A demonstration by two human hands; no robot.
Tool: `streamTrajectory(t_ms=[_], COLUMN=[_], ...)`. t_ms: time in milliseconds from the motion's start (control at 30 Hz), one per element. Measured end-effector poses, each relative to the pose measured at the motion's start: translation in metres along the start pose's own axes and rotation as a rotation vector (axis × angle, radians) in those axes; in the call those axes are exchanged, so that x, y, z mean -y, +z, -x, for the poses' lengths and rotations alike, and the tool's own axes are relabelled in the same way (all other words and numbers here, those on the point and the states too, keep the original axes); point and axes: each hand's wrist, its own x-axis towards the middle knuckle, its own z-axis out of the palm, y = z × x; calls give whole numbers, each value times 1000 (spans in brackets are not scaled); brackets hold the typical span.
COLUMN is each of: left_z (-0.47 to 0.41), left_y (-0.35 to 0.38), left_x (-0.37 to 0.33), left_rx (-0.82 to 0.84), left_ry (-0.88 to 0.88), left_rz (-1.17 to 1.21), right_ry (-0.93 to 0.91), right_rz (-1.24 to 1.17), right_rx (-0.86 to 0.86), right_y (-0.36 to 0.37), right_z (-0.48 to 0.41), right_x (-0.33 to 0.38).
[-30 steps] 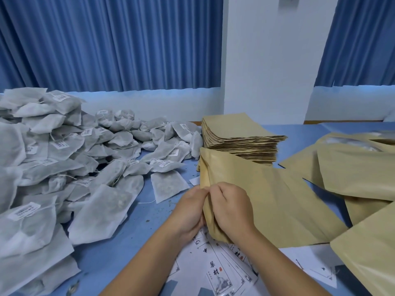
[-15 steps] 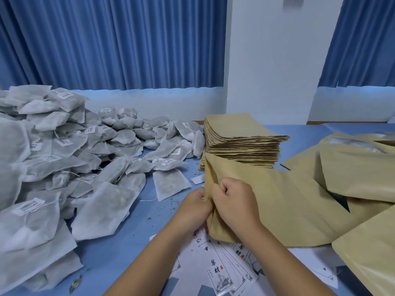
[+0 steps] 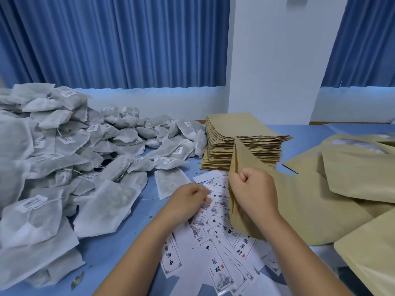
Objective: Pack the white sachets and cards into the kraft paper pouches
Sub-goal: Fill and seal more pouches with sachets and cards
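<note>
Gripping the kraft pouch [image 3: 299, 210] by its left edge, my right hand [image 3: 252, 189] is fisted tight round the paper and holds that side raised off the table [image 3: 119, 238], near the front edge. My left hand [image 3: 188, 201] rests just beside it on the spread cards [image 3: 215, 261], fingers bent down onto them; I cannot tell whether they have one pinched. Along the table's left edge the white sachets [image 3: 64, 157] are heaped. Toward the back edge sits a stack of flat pouches [image 3: 241, 144], and more pouches [image 3: 352, 167] overlap at the right edge.
</note>
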Motion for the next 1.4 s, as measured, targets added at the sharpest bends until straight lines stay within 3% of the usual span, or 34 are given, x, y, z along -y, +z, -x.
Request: streamTrajectory(t_ms=[100, 233, 300, 500, 700, 933, 1133, 1267, 1333, 1400], left_z=[0, -7, -14, -28, -30, -24, -11, 3, 5, 7], left_y=[-8, -20, -28, -30, -31, -29, -29, -25, -20, -10], left_x=[9, 16, 22, 37, 36, 27, 11, -6, -9, -15], left_rx=[-12, -395, -481, -350, -445, -572, -778, -629, -557, -407], left_ry=[109, 134, 133, 55, 11, 89, 298, 419, 314, 130], left_rz=[-275, -560, -657, -836, -915, -617, -340, 8, 135, 429], right_ry=[9, 13, 0, -19, -14, -16, -18, -15, -24, -35], right_rz=[24, 62, 74, 116, 104, 102, 99, 85, 74, 51], right_rx=[63, 133, 160, 235, 230, 239, 242, 226, 205, 181], right_y=[3, 7, 10, 20, 22, 21, 21, 21, 21, 21], right_z=[1, 4, 8, 15, 16, 16, 17, 16, 16, 16], right_x=[-2, -1, 1, -1, -2, -3, -2, -3, -2, -2])
